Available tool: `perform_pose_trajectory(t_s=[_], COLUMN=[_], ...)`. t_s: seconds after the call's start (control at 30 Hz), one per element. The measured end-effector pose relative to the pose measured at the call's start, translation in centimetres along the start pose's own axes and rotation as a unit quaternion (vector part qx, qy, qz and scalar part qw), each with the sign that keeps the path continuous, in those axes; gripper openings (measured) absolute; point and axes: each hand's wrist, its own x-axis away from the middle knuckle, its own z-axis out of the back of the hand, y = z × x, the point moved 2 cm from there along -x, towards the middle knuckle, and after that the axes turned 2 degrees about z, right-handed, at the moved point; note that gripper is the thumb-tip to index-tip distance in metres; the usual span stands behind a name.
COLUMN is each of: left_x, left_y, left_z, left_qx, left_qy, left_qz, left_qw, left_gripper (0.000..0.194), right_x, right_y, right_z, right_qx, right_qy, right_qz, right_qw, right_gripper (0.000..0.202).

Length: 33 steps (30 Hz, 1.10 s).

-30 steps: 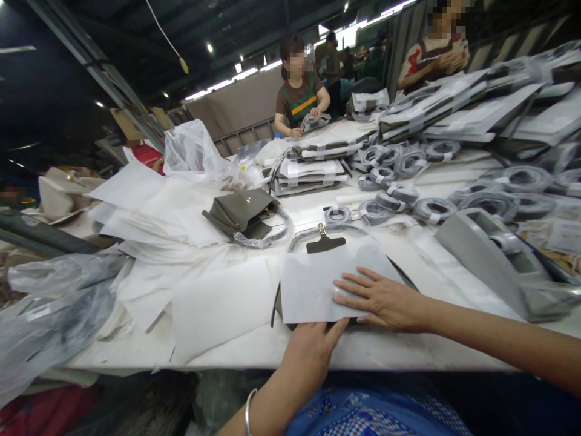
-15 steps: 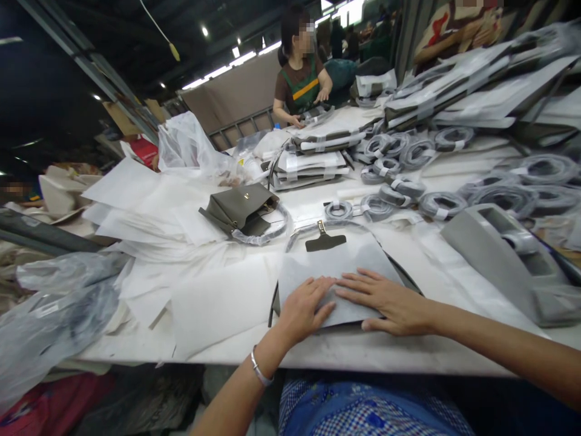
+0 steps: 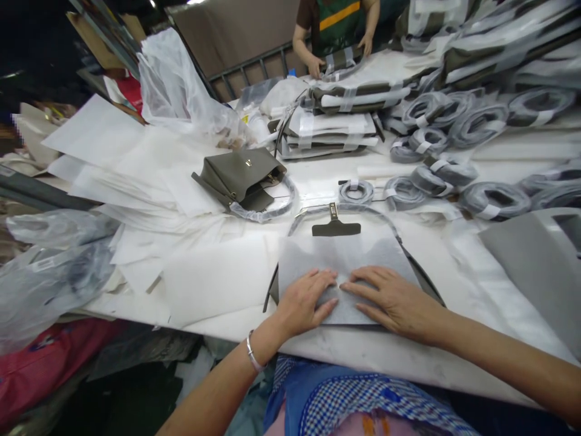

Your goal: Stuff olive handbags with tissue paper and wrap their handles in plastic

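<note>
A white paper sheet [image 3: 345,260] lies over a flat olive-grey handbag [image 3: 426,278] at the table's near edge. Only the bag's dark edges, its flap tab [image 3: 336,228] and its wrapped handle [image 3: 313,217] show. My left hand [image 3: 306,303] and my right hand [image 3: 390,298] both press flat on the sheet's near part, fingertips almost touching. Neither hand holds anything.
Another olive handbag [image 3: 240,175] lies behind, beside loose white sheets [image 3: 136,181]. Wrapped strap coils [image 3: 426,181] fill the right, stacked wrapped bags [image 3: 331,130] the back. A grey tape dispenser [image 3: 535,266] stands at right. A co-worker's hands [image 3: 338,51] work across the table. Plastic bags [image 3: 49,272] pile at left.
My left hand came up from the table edge onto the sheet beside my right hand. The view tilted down toward the table.
</note>
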Motion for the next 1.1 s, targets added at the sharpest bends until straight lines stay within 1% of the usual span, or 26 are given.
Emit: perform_pose_trajectory(t_s=[0.3,0.37,0.43,0.53,0.63,0.73,0.77,0.87,0.9,0.97,1.1], left_x=[0.1,0.2,0.3,0.4,0.2,-0.2,-0.4,-0.8,-0.8,-0.7,0.1], left_y=[-0.2,-0.3,-0.2,-0.3,-0.7,-1.7,-2.0,-2.7,-2.8,-2.9,-3.0], left_z=[-0.1,-0.2,-0.4,-0.5,0.0,0.6,0.8,1.2,1.2,1.3,1.3], left_qx=[-0.024,-0.04,-0.063,-0.101,-0.134,-0.154,-0.159,-0.167,-0.169,-0.174,-0.17], left_qy=[-0.01,-0.009,-0.012,-0.038,-0.075,-0.109,-0.118,-0.136,-0.137,-0.133,-0.109], left_qz=[-0.009,-0.014,-0.019,-0.035,-0.057,-0.085,-0.095,-0.116,-0.12,-0.125,-0.124], left_qw=[1.0,0.999,0.998,0.994,0.987,0.978,0.976,0.97,0.969,0.968,0.971], left_gripper=[0.031,0.034,0.041,0.049,0.052,0.055,0.056,0.058,0.058,0.058,0.055], right_x=[0.2,0.4,0.6,0.8,0.9,0.7,0.6,0.3,0.3,0.5,1.0], right_y=[-0.3,-0.2,-0.1,-0.3,-0.9,-1.1,-0.9,-0.1,0.2,0.4,-0.1], right_z=[-0.4,-0.5,-0.8,-1.4,-2.0,-1.9,-1.6,-0.7,-0.5,-0.2,-0.6], right_qx=[0.046,0.048,0.06,0.1,0.138,0.142,0.132,0.079,0.065,0.059,0.081], right_qy=[-0.003,-0.005,-0.004,0.001,0.014,0.027,0.019,-0.043,-0.06,-0.068,-0.031], right_qz=[0.026,0.03,0.032,0.041,0.046,0.039,0.042,0.06,0.059,0.047,0.042], right_qw=[0.999,0.998,0.998,0.994,0.989,0.989,0.99,0.994,0.994,0.995,0.995], right_gripper=[0.036,0.04,0.048,0.059,0.062,0.062,0.062,0.064,0.065,0.068,0.066])
